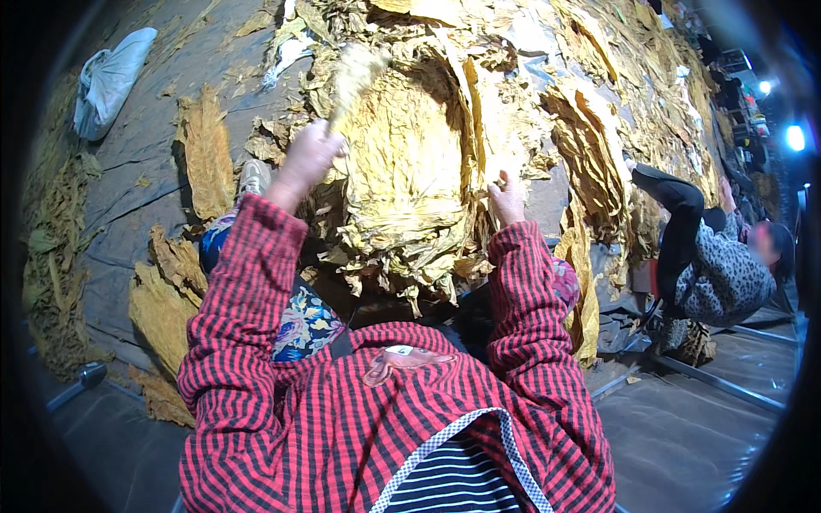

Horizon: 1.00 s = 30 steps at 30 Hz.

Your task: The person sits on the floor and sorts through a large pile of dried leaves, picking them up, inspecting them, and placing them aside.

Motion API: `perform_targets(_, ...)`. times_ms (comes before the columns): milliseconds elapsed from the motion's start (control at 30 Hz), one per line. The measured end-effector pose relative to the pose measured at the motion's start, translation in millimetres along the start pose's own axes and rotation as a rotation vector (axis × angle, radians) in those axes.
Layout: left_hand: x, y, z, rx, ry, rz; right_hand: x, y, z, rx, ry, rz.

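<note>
A thick stack of dried yellow tobacco leaves (407, 141) lies in front of me, its ragged ends hanging toward my lap. My left hand (310, 157) is closed around the stem end of a pale leaf (355, 77). That leaf is blurred and points up over the stack's far left part. On the other side, my right hand (508, 197) is beside the stack's right edge with its fingers partly curled. Glare washes out the area just beyond its fingertips, so whether it holds anything is unclear. An upright folded leaf (474, 118) stands along the stack's right side.
Single large leaves (206, 154) lie on dark sheeting (141, 192) at left, near a tied white sack (112, 83). To the right is another long leaf bundle (587, 154). A person in a spotted top (725, 272) sits farther right, near metal rails (718, 383).
</note>
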<state>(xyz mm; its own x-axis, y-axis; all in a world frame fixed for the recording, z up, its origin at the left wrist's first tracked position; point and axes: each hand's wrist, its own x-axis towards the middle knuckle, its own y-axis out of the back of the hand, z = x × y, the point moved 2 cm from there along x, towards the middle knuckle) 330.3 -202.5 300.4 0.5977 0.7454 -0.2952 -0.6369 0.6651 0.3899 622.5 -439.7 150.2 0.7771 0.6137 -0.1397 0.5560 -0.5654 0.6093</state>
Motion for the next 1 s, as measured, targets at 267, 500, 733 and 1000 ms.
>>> perform_targets(267, -5, 39, -8, -0.966, -0.202, 0.089, -23, 16, -74, -0.25, 0.29, 0.199)
perform_targets(500, -9, 27, -2, -1.27, -0.152, -0.097, -61, -5, -117, 0.021, 0.39, -0.045)
perform_targets(733, -24, -25, -36, -1.301, 0.102, -0.042, -74, -32, -133, -0.029, 0.446, -0.111)
perform_targets(1000, -32, -29, -61, -1.345, 0.246, -0.004, -83, -48, -135, 0.124, 0.271, -0.386)
